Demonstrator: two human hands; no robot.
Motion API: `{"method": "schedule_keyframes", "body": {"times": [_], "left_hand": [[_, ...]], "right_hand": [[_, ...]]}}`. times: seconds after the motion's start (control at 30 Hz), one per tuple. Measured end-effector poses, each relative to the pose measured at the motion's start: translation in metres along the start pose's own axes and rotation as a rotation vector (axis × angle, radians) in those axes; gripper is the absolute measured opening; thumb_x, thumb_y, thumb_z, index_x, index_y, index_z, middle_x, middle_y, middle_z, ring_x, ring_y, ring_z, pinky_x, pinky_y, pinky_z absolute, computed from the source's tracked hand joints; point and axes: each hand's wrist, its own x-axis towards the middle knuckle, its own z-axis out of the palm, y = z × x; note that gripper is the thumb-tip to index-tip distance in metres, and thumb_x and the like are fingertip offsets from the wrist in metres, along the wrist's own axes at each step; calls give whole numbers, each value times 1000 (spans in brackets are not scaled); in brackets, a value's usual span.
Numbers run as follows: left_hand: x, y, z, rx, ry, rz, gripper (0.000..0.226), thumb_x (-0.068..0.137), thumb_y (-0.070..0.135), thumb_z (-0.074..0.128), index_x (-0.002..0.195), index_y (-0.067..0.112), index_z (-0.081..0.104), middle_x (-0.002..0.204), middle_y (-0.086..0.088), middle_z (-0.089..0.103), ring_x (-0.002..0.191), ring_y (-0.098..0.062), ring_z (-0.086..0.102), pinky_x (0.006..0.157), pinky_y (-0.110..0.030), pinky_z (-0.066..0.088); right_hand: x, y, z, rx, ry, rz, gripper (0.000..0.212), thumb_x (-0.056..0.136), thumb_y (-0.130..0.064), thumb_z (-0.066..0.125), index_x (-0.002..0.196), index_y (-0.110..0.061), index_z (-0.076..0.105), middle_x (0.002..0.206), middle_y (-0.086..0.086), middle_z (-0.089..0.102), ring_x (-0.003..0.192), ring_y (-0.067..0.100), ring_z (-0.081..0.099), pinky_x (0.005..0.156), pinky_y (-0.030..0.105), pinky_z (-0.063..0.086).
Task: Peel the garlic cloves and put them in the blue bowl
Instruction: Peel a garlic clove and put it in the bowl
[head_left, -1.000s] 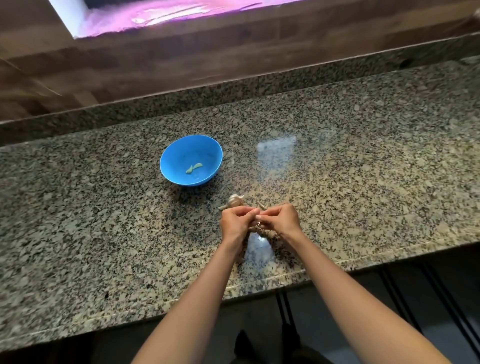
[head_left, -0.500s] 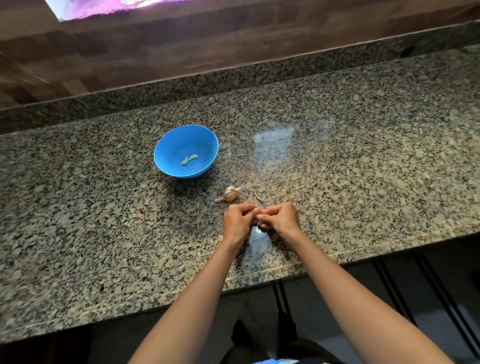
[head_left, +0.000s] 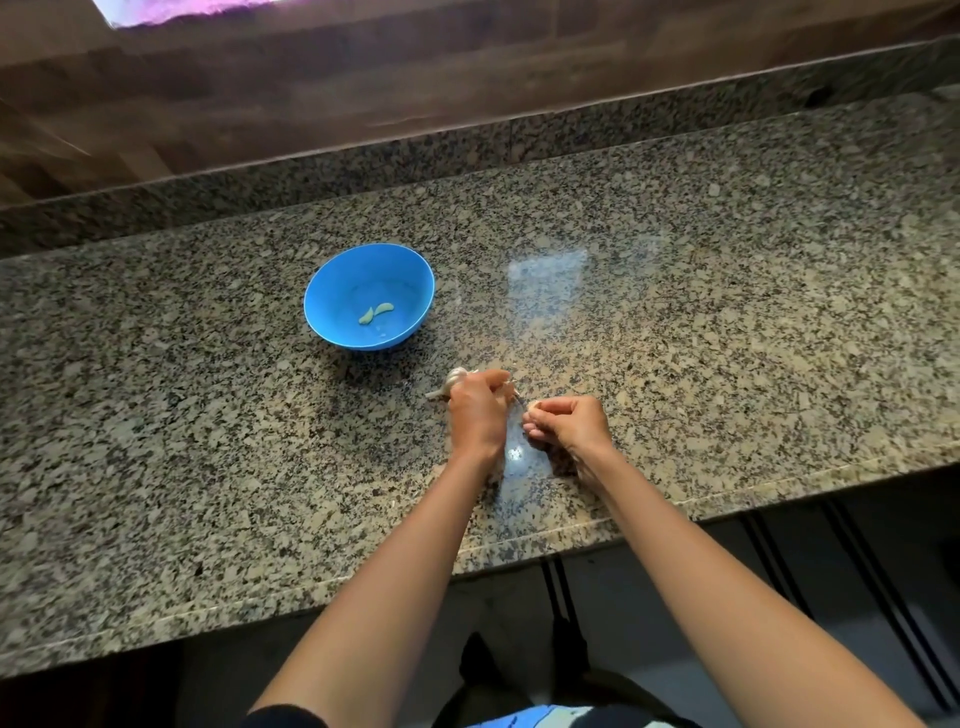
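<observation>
A blue bowl (head_left: 413, 280) stands on the granite counter with two peeled garlic cloves (head_left: 375, 313) inside. A garlic bulb (head_left: 453, 381) lies just in front of the bowl. My left hand (head_left: 478, 410) is against the bulb and covers its right side, fingers curled; whether it holds anything is hidden. A hand's width to the right, my right hand (head_left: 569, 423) is shut on a small pale garlic clove (head_left: 533, 406) that peeks out at its fingertips.
A thin scrap of garlic stem (head_left: 514, 396) lies on the counter (head_left: 727, 338) between my hands. The counter's front edge (head_left: 623, 525) runs just behind my wrists. A raised granite ledge and a wooden wall close off the back.
My hands were pressed together on the clove; now they have parted. The left hand has moved up and left to the garlic bulb, while the right keeps the clove.
</observation>
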Motion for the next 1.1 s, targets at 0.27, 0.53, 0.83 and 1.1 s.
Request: {"method": "schedule_keyframes", "body": {"times": [0.27, 0.53, 0.83, 1.1], "left_hand": [[-42, -2, -14, -305, -100, -11, 13, 88, 16, 62, 95, 10, 70, 86, -2, 71, 78, -18, 69, 72, -25, 56], [-36, -24, -55, -416, -86, -246, 17, 84, 9, 64, 96, -2, 67, 82, -14, 70, 70, -21, 66, 70, -34, 58], [-17, -12, -62, 361, -317, 3, 7, 76, 11, 73, 81, 8, 70, 84, -3, 68, 76, -15, 66, 73, -32, 57], [4, 7, -49, 600, -411, 18, 30, 73, -2, 70, 101, -3, 57, 90, -12, 64, 80, -22, 66, 69, -35, 59]], "right_hand": [[-20, 6, 4, 327, -121, 134, 9, 82, -2, 62, 90, -1, 66, 82, 15, 71, 71, 21, 70, 68, 27, 58], [-22, 13, 16, -465, -13, -263, 16, 87, -13, 60, 102, -8, 57, 83, 9, 68, 74, 23, 68, 66, 36, 58], [-14, 17, 18, -715, -79, -350, 16, 80, -25, 69, 88, -14, 61, 86, 3, 65, 80, 18, 63, 76, 35, 55], [-5, 10, 27, -781, -36, -246, 23, 77, -30, 72, 72, -21, 51, 75, -3, 60, 60, 9, 48, 55, 21, 40]]}}
